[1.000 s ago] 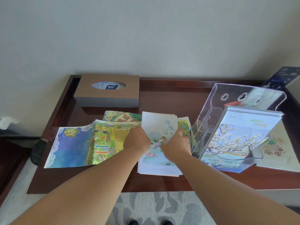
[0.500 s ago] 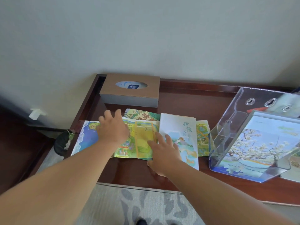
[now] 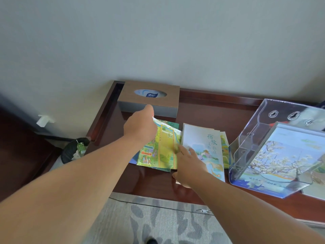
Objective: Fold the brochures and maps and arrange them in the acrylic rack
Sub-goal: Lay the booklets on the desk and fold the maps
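A colourful illustrated map (image 3: 161,152) lies on the dark wooden table (image 3: 202,110), its left part turned over toward the right. My left hand (image 3: 140,128) grips the map's lifted edge near the far corner. My right hand (image 3: 189,166) presses flat with straight fingers on the map's right edge, next to a white brochure (image 3: 202,136) with blue characters. The clear acrylic rack (image 3: 253,131) stands to the right, and a blossom-print brochure (image 3: 284,155) sits in its front pocket. More folded sheets peek out under the white brochure.
A brown tissue box (image 3: 149,97) stands at the back of the table, just beyond my left hand. A dark waste bin (image 3: 73,150) sits on the floor left of the table. Another booklet (image 3: 314,191) lies under the rack at the far right.
My left hand has taken hold of the map's blue left part and swung it over to the right. My right hand stays pressed at the map's right edge.
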Demonstrator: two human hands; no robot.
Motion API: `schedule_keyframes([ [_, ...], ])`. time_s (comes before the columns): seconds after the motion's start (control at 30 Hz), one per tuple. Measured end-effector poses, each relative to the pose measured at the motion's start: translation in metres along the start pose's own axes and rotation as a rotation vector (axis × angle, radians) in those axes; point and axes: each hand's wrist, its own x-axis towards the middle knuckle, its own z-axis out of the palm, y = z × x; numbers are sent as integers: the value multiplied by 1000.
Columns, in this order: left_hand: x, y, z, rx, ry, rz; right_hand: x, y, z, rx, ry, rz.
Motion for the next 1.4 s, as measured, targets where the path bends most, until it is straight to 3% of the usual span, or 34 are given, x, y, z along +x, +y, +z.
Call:
schedule_keyframes([
  [0.47,3,0,-49,-232,116,-88,-2,0,-4,10,-58,-31],
  [1.03,1,20,-58,-212,147,-38,-7,-5,-10,104,-18,-69],
  [1.4,15,34,-109,-198,208,-38,-5,-14,-27,261,44,-106],
])
